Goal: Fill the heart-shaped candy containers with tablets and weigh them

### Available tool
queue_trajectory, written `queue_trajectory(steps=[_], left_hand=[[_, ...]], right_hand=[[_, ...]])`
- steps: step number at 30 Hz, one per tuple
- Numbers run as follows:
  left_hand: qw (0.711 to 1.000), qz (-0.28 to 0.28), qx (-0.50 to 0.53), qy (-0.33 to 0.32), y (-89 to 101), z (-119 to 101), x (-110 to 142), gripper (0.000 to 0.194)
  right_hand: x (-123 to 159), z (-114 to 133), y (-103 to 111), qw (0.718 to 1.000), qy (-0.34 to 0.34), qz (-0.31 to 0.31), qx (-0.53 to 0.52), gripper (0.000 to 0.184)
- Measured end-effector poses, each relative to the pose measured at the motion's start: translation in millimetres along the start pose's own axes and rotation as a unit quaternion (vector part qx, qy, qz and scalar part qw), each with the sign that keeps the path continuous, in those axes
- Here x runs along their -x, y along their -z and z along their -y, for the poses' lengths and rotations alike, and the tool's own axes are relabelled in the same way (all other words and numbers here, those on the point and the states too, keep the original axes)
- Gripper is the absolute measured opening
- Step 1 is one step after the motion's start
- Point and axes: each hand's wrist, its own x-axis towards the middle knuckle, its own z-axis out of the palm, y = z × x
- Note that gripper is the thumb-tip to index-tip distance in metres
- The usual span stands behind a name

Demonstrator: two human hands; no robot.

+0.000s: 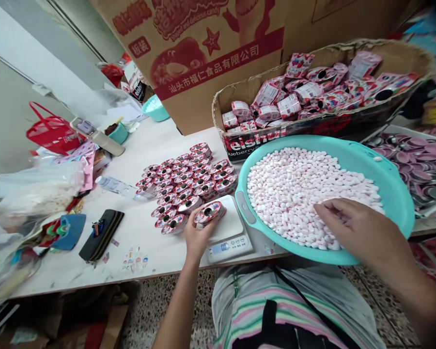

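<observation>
My left hand (pixel 197 238) grips a small oval candy box (pixel 211 211) with red-and-pink printing and a dark round hole in its top, just above the white digital scale (pixel 234 246). The scale's lit display appears to show zeros. On the right, my right hand (pixel 354 225) reaches into the turquoise basin (pixel 403 208) with its fingers curled together at the surface of the small pale pink candies (pixel 290 189). What those fingers hold is hidden. Left of the scale, several rows of matching oval boxes (pixel 183 182) stand upright with their holes facing up.
A cut-down carton (pixel 236 151) full of similar boxes stands behind the basin, before a large cardboard box (pixel 218 72). Pink and silver lids (pixel 421 165) fill a tray at right. A plastic bottle (pixel 116 186), a dark pouch (pixel 101 235) and a tumbler (pixel 98 137) are at left.
</observation>
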Motion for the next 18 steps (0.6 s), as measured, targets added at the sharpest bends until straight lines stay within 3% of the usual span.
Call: queue_trajectory(steps=[5,10,13,18], left_hand=[[1.0,0.004,0.002,-0.008,-3.4,5.1,-0.3,0.052],[0.997,0.008,-0.017,-0.08,14.1,5.1,10.2,0.074],[0.994,-0.061,-0.019,-0.089,29.4,13.7,23.5,0.058],[0.984,-0.172,-0.034,-0.042,43.1,38.8,46.3,0.033]], right_hand=[[1.0,-0.3,0.2,1.0,-0.017,0.004,0.001,0.025],[-0.5,-5.3,-1.6,1.0,-0.028,0.004,0.001,0.024],[-0.3,-8.1,-2.9,1.0,-0.019,-0.003,0.014,0.024],[0.8,-12.1,-3.9,0.999,-0.02,-0.008,0.032,0.025]])
